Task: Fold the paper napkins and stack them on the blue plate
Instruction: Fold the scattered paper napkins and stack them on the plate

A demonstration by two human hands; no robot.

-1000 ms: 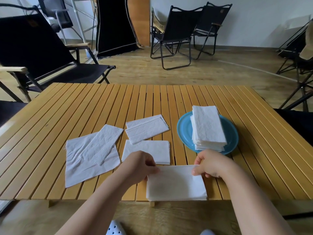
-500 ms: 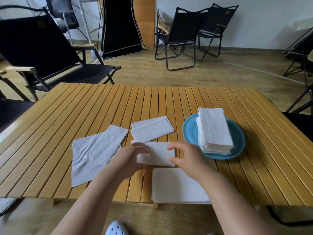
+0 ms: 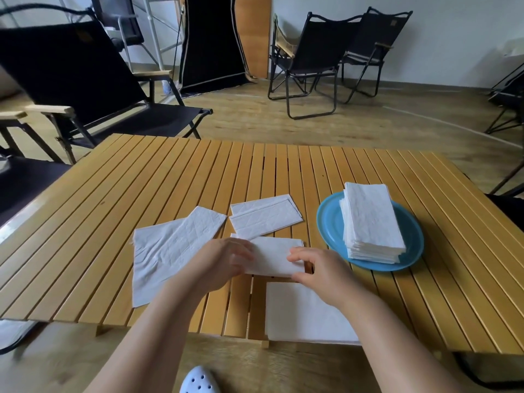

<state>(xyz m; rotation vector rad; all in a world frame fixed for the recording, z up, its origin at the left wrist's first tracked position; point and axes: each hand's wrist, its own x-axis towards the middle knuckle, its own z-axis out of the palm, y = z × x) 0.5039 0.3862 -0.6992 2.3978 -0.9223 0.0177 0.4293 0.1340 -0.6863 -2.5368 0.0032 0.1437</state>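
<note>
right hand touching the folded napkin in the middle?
Touching. Head view: right hand pinches the folded napkin at its right end.

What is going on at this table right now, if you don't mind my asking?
A person is folding paper napkins. Both hands, left hand and right hand, grip a folded napkin on the slatted table. A stack of napkins already sits on the blue plate; other loose napkins lie nearby.

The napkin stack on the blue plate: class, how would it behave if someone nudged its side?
The napkin stack would likely shear or topple, since it stands tall and unbound. Its thin sheets look light and floppy, so the top ones might slide off. The blue plate might skid on the slatted table.
</note>
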